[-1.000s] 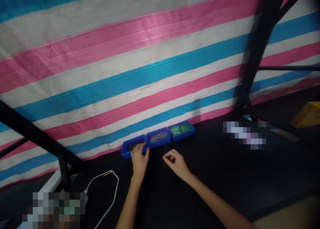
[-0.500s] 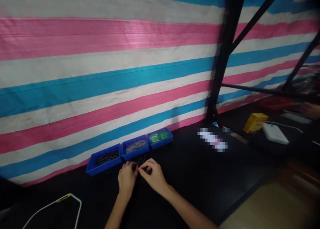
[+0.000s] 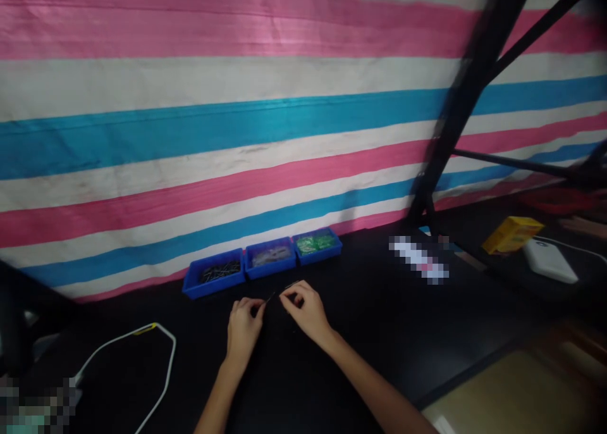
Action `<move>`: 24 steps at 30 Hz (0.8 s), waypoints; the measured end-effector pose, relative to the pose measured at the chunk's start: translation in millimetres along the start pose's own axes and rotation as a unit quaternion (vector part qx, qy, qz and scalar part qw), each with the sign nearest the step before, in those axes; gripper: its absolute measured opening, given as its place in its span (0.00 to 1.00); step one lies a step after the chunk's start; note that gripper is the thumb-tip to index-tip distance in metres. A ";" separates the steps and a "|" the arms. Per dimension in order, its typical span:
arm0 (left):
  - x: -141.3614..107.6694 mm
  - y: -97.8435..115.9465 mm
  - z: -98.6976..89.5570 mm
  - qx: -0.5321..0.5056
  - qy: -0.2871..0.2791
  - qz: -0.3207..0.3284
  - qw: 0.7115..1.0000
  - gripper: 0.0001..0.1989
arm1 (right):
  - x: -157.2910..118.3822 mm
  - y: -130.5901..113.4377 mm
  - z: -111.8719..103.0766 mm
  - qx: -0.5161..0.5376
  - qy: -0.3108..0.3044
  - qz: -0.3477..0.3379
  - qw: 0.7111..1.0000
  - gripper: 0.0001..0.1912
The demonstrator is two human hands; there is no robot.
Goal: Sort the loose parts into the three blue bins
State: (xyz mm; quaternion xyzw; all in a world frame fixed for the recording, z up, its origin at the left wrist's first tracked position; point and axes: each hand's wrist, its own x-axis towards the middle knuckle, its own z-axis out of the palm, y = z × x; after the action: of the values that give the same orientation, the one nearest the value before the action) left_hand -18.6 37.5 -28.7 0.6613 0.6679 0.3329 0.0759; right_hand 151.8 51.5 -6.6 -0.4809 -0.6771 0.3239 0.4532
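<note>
My left hand (image 3: 245, 326) is closed in a pinch on a thin dark rod (image 3: 270, 297), which sticks out from its fingertips toward the right. Close beside it, my right hand (image 3: 307, 310) also pinches with thumb and forefinger; a thin dark sliver (image 3: 290, 286) shows at its fingertips, too small to make out fully. A small gap separates the hands, both just above the black table. Behind them stand three blue trays in a row: the left tray (image 3: 213, 290) holds dark thin rods, the middle tray (image 3: 270, 268) pale clear pieces, the right tray (image 3: 320, 255) green pieces.
A white cable (image 3: 171, 364) with a yellow tag curves across the table at left. To the right are a yellow box (image 3: 512, 235), a white device (image 3: 550, 260) and another person's hand (image 3: 585, 225). A black metal frame (image 3: 455, 117) rises before the striped sheet (image 3: 237, 124).
My hands have drawn slightly apart, and the rods that stood near each other at the fingertips have separated. The view has tilted down and shifted left.
</note>
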 end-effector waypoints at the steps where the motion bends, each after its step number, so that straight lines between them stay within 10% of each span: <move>1: -0.8 -0.1 0.1 -0.001 0.004 -0.006 1.000 0.11 | 0.4 1.3 -0.9 -0.012 0.003 0.006 1.000 0.06; 15: -3.9 1.7 -2.5 -0.087 0.066 -0.041 0.993 0.09 | 4.8 14.2 -14.7 -0.152 0.003 0.054 0.987 0.09; 24: -8.3 21.6 -0.6 -0.185 0.081 -0.013 0.979 0.08 | 4.4 17.6 0.2 0.040 -0.042 0.009 0.998 0.10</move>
State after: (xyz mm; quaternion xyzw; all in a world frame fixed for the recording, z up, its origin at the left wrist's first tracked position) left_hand 0.0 27.5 -19.3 0.5979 0.6076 0.5019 0.1466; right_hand 157.3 61.4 -20.7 -0.4542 -0.6782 0.3744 0.4400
